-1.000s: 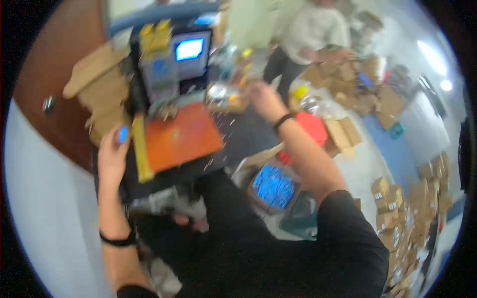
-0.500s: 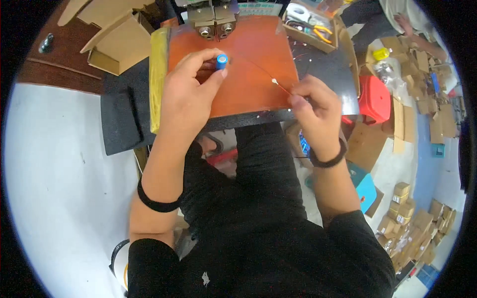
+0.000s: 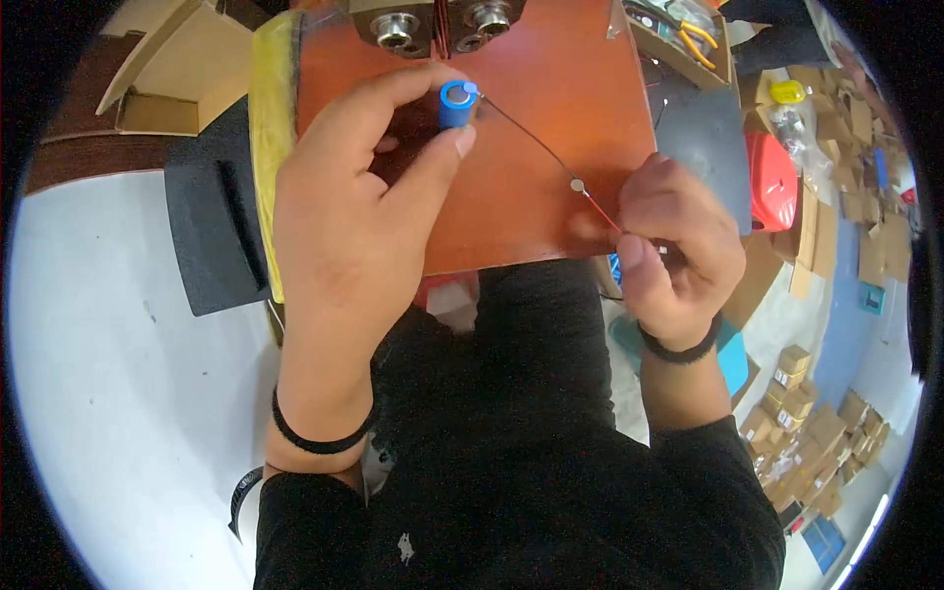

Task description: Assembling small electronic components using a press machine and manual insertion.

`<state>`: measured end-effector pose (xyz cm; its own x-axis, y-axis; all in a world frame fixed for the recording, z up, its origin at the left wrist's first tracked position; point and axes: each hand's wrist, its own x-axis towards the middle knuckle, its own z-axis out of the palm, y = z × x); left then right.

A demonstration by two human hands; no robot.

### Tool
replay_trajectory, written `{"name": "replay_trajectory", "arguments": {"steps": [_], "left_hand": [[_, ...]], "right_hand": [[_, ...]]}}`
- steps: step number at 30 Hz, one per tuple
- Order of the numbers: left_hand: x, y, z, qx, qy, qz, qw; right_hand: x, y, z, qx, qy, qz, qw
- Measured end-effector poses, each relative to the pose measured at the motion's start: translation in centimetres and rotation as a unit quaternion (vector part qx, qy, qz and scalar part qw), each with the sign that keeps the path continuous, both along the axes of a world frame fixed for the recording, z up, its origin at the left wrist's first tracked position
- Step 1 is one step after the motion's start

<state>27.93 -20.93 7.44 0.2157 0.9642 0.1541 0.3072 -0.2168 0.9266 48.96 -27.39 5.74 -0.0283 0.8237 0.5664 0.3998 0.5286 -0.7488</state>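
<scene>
Between the thumb and fingers of my left hand (image 3: 354, 187) is a blue cylindrical battery cell (image 3: 454, 110), its round end tilted up toward me. A thin dark wire (image 3: 531, 135) runs from a small pale tab at the cell's top edge to the right. Along it sits a small round silvery disc (image 3: 577, 185), and past that a red wire (image 3: 603, 212) leads into the pinched fingers of my right hand (image 3: 683, 241). Just beyond the cell stands a machine head (image 3: 442, 25) with two metal screw fittings and narrow vertical prongs. The prongs do not touch the cell.
An orange-brown work mat (image 3: 531, 231) lies under both hands, with a yellow wrapped edge (image 3: 265, 128) on its left. At back right stands a cardboard box with orange-handled pliers (image 3: 696, 44). A red stool (image 3: 774, 182) and stacked cartons (image 3: 787, 393) are on the right.
The view has come closer to the machine. The pale tab and wire end now rest at the cell's top edge. My right hand still holds the red wire.
</scene>
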Motion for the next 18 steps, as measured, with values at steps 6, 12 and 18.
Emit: {"name": "replay_trajectory", "arguments": {"steps": [6, 12, 18], "left_hand": [[0.4, 0.3, 0.5, 0.01, 0.073, 0.025, 0.997], [0.6, 0.8, -0.3, 0.023, 0.026, 0.042, 0.999], [0.4, 0.9, -0.6, 0.048, 0.03, 0.041, 0.998]], "right_hand": [[-0.4, 0.4, 0.1, 0.021, -0.05, -0.013, 0.998], [-0.9, 0.6, 0.4, 0.018, -0.085, -0.036, 0.996], [-1.3, 0.4, 0.7, 0.006, -0.099, -0.058, 0.993]]}}
